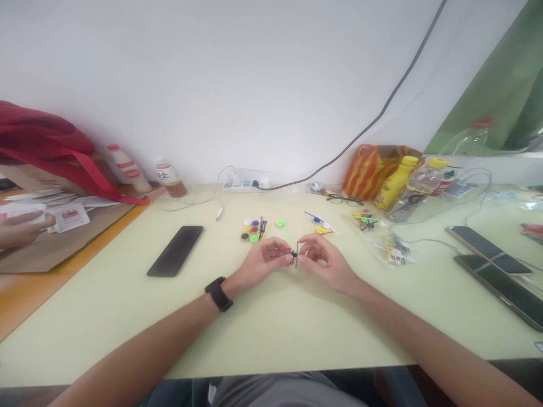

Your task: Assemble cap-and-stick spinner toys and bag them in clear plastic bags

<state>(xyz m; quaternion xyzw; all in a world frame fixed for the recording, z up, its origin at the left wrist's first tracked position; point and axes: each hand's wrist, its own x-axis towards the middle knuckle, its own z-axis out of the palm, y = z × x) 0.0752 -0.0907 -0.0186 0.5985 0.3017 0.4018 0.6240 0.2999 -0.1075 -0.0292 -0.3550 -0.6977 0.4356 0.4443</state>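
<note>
Close together above the middle of the table are both my hands, fingertips almost meeting. My left hand [266, 261] pinches a small black plastic piece [294, 255] between thumb and fingers. My right hand [328, 263] is closed on a thin dark stick [297, 249], which stands upright across the black piece; how the two join is too small to tell. Just beyond my left hand lie small coloured round pieces [254, 229] and coloured sticks [263, 228]. A green round piece [280, 224] lies farther back, and blue and yellow pieces [319, 220] lie beyond my right hand.
A black phone [175, 251] lies left; two more phones [492, 249] lie right. Small bags of coloured parts [396, 252], eyeglasses [344, 199] and bottles [394, 183] are at the right. A power strip [244, 184] sits by the wall. Another person's hand [25, 226] holds packets at far left.
</note>
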